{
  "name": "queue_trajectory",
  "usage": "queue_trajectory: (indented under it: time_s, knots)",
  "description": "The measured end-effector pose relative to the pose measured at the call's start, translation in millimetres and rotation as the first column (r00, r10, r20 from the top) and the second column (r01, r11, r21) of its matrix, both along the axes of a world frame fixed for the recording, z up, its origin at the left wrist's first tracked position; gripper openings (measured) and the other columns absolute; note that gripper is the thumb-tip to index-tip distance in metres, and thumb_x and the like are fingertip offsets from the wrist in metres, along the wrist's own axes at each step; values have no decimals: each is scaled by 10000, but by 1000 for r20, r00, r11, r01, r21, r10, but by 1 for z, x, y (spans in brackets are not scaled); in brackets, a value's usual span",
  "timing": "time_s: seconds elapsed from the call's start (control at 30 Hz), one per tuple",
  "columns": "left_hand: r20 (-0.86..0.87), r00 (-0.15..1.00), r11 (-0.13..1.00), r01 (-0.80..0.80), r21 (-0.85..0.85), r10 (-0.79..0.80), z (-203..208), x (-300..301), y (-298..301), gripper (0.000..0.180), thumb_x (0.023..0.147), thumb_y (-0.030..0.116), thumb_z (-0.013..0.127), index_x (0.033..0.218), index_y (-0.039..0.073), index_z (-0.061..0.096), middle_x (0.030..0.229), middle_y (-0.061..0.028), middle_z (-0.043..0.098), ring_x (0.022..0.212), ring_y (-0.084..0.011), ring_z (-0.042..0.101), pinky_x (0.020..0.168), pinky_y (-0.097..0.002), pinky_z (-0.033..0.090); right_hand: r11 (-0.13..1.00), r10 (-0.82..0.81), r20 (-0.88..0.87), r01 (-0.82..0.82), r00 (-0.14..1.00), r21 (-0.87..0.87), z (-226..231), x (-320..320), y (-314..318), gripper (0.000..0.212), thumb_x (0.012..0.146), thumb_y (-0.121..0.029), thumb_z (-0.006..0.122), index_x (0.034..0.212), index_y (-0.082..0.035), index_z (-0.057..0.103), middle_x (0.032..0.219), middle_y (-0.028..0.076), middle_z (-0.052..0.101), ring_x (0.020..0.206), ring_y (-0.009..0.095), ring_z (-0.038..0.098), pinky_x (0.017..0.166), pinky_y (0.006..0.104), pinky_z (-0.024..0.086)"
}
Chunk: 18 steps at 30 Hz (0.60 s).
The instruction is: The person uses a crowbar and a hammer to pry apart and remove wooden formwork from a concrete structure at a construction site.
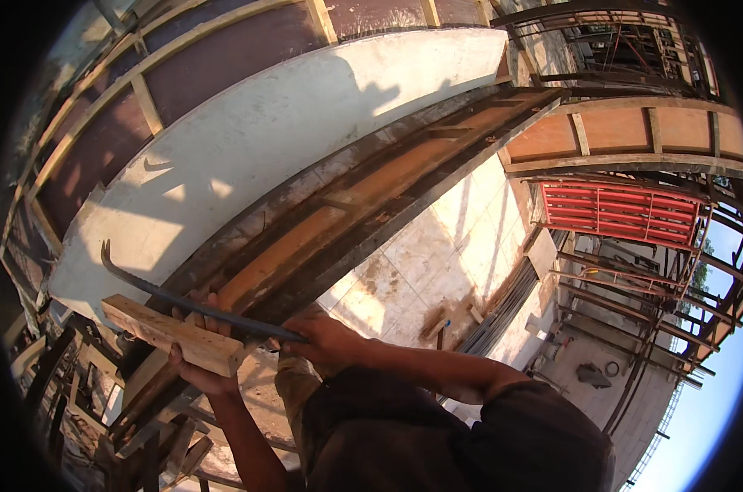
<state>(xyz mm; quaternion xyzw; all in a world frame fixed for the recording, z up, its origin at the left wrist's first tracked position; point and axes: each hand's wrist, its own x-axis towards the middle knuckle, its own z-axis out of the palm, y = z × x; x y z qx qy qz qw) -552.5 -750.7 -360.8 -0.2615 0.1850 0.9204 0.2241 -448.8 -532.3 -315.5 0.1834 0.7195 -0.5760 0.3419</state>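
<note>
My left hand [202,373] grips a short, thick piece of wood [170,332], thumb on the near side and fingertips showing beyond its far edge. Closed round one end of a dark metal crowbar [174,297] is my right hand [329,340]. The bar lies slanted just above the wood, and its curved, hooked end points up at the far left. Whether bar and wood touch I cannot tell. Beneath both runs a long formwork panel [363,215] with dark timber edges and an orange-brown face.
A pale concrete surface [248,131] curves behind the panel. Timber-framed boards [224,57] stand beyond it. Loose timber [76,369] crowds the lower left. Far below on the right are a tiled floor [404,254], long rods [502,307] and a red metal frame [617,215].
</note>
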Motion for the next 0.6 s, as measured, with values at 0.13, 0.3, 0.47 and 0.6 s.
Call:
queue_trajectory:
  time_s: [0.13,0.3,0.47,0.6]
  knots:
    - [-14,993,992,-116,47,117,-4,-8,-20,636,925,353,573,1432,45,345,1373,-213,409,1244,-344,455,1081,-489,375,999,33,-209,-32,977,8,-6,3,-23,385,953,-360,604,1183,-51,581,937,230,675,886,408,657,781,466,503]
    - [29,968,951,-250,183,249,9,4,-68,539,905,327,617,1276,-5,410,931,-75,468,799,-192,478,779,-369,425,833,410,187,-284,893,-475,39,-72,-2,550,1016,-487,437,1230,0,574,1066,270,650,1032,408,628,910,461,485]
    - [45,965,966,-257,-35,259,55,14,-81,534,899,337,608,1262,-10,428,901,-56,469,764,-184,456,786,-370,410,905,425,-127,-422,896,55,-96,-57,-3,812,926,-664,458,1385,4,504,1330,290,528,1301,405,476,1080,482,375]
    - [32,937,937,-347,-36,348,76,31,-93,603,894,353,605,1345,-2,416,897,-55,488,773,-186,462,810,-378,409,747,638,-36,-606,770,274,-138,-58,-18,1048,729,-817,583,1420,-35,491,1403,304,461,1395,465,334,1141,583,253]
